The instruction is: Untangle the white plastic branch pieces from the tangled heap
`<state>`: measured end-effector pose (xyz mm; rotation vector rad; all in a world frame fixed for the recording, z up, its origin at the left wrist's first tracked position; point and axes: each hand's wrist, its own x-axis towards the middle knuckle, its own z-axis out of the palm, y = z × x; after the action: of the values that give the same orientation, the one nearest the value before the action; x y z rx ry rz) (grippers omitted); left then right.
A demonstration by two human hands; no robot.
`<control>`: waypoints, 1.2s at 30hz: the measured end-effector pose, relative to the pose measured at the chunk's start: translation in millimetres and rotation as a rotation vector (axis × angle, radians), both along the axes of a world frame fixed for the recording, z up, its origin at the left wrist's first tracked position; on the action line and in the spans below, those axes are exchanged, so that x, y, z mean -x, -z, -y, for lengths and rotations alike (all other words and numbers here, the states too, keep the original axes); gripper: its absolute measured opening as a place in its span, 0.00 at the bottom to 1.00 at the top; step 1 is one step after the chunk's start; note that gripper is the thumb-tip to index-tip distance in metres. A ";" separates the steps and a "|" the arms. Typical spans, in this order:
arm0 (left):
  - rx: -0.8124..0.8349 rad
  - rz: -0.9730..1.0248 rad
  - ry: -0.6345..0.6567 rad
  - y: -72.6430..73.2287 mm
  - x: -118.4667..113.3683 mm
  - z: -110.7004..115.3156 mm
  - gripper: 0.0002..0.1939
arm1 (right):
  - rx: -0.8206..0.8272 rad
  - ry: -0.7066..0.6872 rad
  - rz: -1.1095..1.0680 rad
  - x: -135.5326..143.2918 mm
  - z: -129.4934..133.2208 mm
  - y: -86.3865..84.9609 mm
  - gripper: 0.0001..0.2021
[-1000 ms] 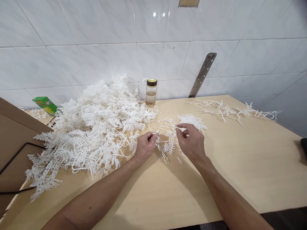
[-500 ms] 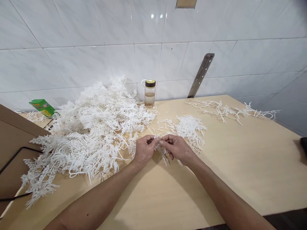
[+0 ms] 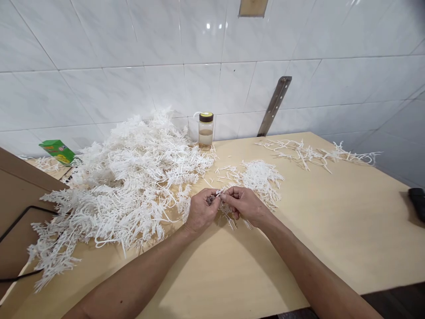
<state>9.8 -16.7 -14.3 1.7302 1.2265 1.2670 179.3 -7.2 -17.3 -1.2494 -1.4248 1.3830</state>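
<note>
My left hand [image 3: 203,209] and my right hand [image 3: 245,204] meet over the table, fingertips pinched close together. Between them is a small white branched plastic sprig [image 3: 218,193], mostly hidden by the fingers. More white strands hang below the right fingers. Just past my right hand lies a small heap of short white pieces [image 3: 262,177]. A large tangled pile of white branched plastic sprigs [image 3: 133,177] spreads to the left of my left hand.
A clear bottle with liquid [image 3: 206,130] stands near the tiled wall. Bare white stems [image 3: 308,154] lie at the far right. A green box [image 3: 58,151] and a cardboard box [image 3: 23,190] are at left. A metal strip [image 3: 275,106] leans on the wall; a black object [image 3: 417,204] sits at right.
The camera view has shifted slightly. Both hands stay pinched together in nearly the same place, and the white bit between the fingertips shows a little more.
</note>
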 end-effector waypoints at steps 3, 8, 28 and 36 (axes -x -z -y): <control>0.055 0.060 0.011 -0.3 -0.5 0.5 0.09 | -0.013 -0.019 0.015 0.2 1.3 -3.9 0.16; 0.137 0.101 0.028 0.0 -0.9 -0.4 0.09 | -0.148 0.012 0.279 5.7 8.8 -18.0 0.08; -0.252 -0.236 -0.061 2.7 -1.8 4.3 0.09 | -0.044 0.067 0.289 22.4 15.4 -22.1 0.05; -0.092 -0.112 -0.092 -4.8 -3.4 3.0 0.09 | -0.416 0.307 0.625 26.0 14.1 -19.4 0.06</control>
<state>13.3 -19.7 -9.5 1.8506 1.3442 1.3132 153.3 -21.3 2.2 -1.5979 -1.7190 0.4599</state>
